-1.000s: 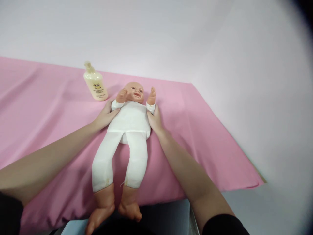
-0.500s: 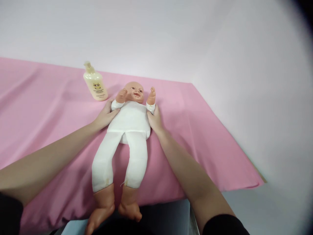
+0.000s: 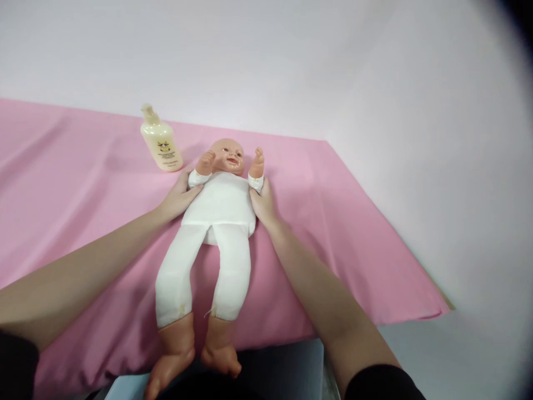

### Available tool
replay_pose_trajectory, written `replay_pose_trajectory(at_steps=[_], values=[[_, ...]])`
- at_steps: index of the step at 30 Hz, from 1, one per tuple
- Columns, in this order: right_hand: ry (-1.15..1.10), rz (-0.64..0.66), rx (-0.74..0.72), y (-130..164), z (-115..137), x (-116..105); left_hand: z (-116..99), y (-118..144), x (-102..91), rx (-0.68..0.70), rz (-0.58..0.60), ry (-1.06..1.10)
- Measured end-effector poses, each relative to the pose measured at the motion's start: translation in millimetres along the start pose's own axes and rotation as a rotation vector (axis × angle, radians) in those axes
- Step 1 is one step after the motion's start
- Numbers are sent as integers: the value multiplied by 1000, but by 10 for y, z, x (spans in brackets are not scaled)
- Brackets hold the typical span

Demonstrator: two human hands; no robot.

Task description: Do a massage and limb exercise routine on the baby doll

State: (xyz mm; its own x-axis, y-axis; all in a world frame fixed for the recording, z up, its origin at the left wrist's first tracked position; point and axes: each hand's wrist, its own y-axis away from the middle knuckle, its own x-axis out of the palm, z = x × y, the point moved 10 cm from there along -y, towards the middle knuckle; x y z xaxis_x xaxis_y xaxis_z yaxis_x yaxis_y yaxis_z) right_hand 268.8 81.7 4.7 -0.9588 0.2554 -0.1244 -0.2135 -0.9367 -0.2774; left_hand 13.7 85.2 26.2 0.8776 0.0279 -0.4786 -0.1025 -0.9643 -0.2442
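White-clad doll, pink cloth

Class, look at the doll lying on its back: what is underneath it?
The doll lies on a pink cloth. The left hand and right hand press its sides. Whether fingers reach under it is hidden, as is whatever the cloth covers.

A plastic baby doll in a white cloth body suit lies face-up on a pink fabric sheet, feet toward the camera and overhanging the sheet's near edge. The left hand and the right hand press against the doll's torso sides just below its raised arms. A cream-coloured pump bottle stands upright on the sheet, near the doll's head.
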Motion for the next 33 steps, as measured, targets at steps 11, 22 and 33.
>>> replay_pose_trajectory(at_steps=[11,22,33], values=[[-15,2,-11,-20,-34,0,-42,13,3,-6,-7,6],[-5,-4,-26,-12,10,-2,-71,7,7,11,-5,0],[-16,-4,-17,-16,-5,9,-57,4,6,-2,5,-12]])
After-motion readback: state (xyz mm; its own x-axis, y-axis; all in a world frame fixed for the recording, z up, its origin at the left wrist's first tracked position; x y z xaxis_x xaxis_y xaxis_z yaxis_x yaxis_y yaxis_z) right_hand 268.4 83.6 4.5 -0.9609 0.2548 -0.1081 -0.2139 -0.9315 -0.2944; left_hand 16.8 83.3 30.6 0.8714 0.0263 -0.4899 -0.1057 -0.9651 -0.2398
